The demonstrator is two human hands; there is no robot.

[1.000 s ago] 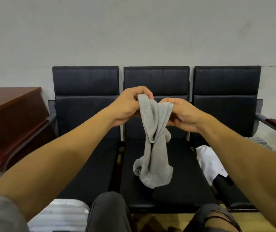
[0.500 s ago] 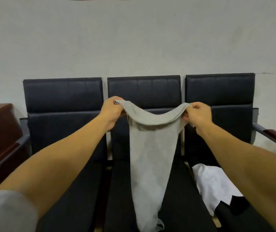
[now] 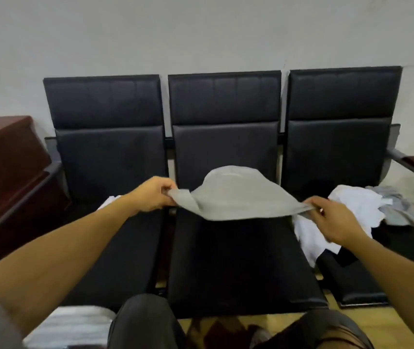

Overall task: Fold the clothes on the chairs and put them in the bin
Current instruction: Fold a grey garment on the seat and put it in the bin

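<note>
While the left hand point(image 3: 154, 195) pinches one corner of the grey garment point(image 3: 236, 197) and the right hand point(image 3: 336, 220) pinches the opposite corner, the cloth billows spread out above the middle seat point(image 3: 236, 260) near its back edge. White clothes point(image 3: 352, 210) lie heaped on the right seat point(image 3: 367, 285).

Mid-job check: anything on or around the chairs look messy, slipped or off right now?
One thing: the crumpled white and grey clothes on the right black padded chair spill over the seat's edges, unfolded. The grey cloth is stretched between the left hand and right hand, billowing above the middle seat. No damage visible.
</note>
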